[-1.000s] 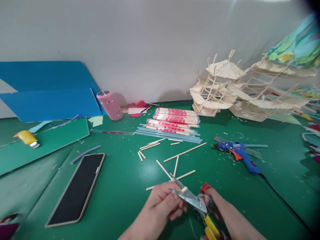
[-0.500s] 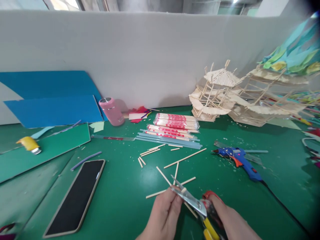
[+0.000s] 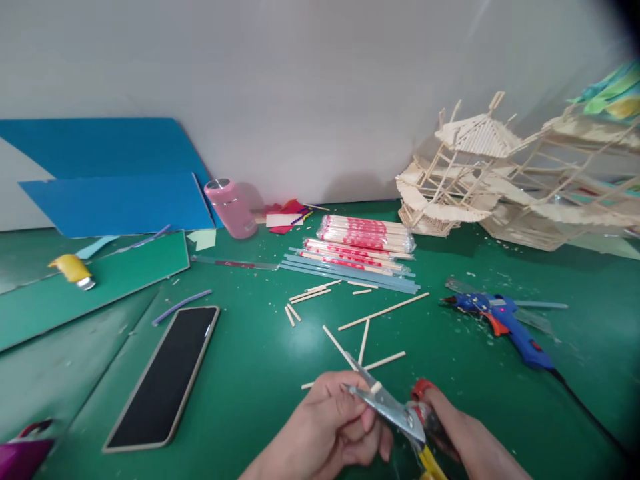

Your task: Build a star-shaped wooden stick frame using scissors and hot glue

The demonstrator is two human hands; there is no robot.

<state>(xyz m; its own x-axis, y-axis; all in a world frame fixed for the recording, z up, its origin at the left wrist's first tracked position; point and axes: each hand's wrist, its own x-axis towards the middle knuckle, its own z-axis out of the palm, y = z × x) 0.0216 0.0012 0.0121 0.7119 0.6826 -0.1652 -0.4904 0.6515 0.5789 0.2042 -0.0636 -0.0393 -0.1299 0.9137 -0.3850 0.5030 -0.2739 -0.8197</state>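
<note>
My right hand [image 3: 457,437] grips a pair of cutters [image 3: 395,412] with red and yellow handles, its metal blades pointing up and left. My left hand [image 3: 333,427] pinches a thin wooden stick [image 3: 375,387] whose short end shows between the blades. Both hands hover low over the green table [image 3: 250,373], just in front of several loose wooden sticks [image 3: 373,327]. How much of the stick lies inside my left hand is hidden.
A phone [image 3: 165,377] lies to the left, a blue glue gun [image 3: 505,319] with its cable to the right. Wrapped stick bundles [image 3: 365,240], a pink bottle [image 3: 233,208], blue boards [image 3: 115,180] and stick-built model houses [image 3: 470,173] stand farther back.
The view shifted down and slightly left. My left hand has closed more tightly around the stick at the blades; the cutters stay in my right hand.
</note>
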